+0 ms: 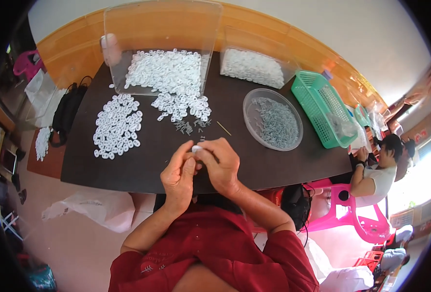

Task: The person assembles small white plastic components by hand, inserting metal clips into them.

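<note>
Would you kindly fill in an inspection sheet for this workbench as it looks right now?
Surface: dark table, mostly bare near the front edge.
Job's things: small white ring pinched between both hands; white rings laid flat; loose ring pile; small grey pins.
Clutter: two clear bins with rings; round dish of grey pins; green basket; thin stick.
Grippers: left hand and right hand meet at the ring.
Cables: nothing seen.
Surroundings: black bag; pink chair; another person seated right.
</note>
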A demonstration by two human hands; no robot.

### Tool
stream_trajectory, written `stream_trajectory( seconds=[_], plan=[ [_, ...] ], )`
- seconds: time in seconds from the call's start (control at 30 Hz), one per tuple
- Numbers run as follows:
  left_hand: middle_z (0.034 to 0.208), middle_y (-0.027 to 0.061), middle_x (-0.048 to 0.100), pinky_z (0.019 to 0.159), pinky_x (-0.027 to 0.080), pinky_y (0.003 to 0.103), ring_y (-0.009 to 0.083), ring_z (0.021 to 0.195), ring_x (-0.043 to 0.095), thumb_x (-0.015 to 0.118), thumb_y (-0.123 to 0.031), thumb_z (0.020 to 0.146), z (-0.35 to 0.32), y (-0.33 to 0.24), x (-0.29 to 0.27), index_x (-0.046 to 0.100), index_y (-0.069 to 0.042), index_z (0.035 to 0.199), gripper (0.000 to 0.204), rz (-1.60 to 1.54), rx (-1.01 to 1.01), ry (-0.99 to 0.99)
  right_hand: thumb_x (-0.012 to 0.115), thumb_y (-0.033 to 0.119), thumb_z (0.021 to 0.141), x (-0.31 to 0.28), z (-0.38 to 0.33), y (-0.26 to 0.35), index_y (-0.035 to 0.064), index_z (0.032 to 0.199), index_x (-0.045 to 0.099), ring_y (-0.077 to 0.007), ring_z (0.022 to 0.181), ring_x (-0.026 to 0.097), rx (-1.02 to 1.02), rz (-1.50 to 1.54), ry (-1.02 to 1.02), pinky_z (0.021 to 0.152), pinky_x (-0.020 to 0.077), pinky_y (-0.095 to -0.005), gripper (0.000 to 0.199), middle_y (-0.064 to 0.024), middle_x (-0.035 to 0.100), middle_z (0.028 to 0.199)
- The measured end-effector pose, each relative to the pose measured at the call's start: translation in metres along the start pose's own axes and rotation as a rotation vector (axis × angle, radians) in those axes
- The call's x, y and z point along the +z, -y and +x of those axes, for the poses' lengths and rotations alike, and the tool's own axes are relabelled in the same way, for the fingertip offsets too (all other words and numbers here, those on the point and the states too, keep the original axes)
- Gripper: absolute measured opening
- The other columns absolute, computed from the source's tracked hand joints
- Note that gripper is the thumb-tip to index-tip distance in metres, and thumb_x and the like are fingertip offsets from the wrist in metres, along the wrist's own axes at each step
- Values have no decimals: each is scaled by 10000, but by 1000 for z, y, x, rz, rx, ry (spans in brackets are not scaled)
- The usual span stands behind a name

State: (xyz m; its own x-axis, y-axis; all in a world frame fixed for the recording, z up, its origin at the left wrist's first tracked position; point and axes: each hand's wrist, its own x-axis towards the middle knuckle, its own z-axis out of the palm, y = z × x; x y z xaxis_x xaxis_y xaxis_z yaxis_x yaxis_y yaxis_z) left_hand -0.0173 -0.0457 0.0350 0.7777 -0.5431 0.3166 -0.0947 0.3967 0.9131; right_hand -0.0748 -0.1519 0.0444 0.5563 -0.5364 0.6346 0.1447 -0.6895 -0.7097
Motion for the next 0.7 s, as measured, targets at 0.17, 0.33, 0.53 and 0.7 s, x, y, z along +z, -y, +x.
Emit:
stream_trajectory(
  seconds=[0.17,0.33,0.53,0.7],
  plan=[
    [939,78,637,637,461,203,93,732,579,527,-65,920,-1,8,-26,483,1,1240,330,71,-108,8,668,79,792,-36,75,-37,4,882,675,-147,739,603,-87,-259,-109,693,481,-261,118,-101,655,860],
    [902,75,629,625,450,195,87,721,568,523,-48,912,2,16,-49,512,3,1191,284,59,-137,-28,617,176,785,-78,214,-121,22,857,665,-372,754,617,-86,-609,-282,667,465,-439,177,-201,647,799],
    [825,72,630,645,469,209,83,703,561,550,-21,889,14,20,-56,549,35,1125,243,115,-159,-117,624,211,780,-85,282,-128,77,937,701,-342,811,647,-108,-805,-272,728,487,-404,220,-179,670,855],
    [842,101,647,653,480,242,135,676,591,587,-17,841,32,15,-66,595,10,1058,219,334,-207,-97,625,89,776,-43,162,-90,29,935,680,-274,826,634,-220,-524,200,752,488,-345,178,-132,667,867]
  ],
)
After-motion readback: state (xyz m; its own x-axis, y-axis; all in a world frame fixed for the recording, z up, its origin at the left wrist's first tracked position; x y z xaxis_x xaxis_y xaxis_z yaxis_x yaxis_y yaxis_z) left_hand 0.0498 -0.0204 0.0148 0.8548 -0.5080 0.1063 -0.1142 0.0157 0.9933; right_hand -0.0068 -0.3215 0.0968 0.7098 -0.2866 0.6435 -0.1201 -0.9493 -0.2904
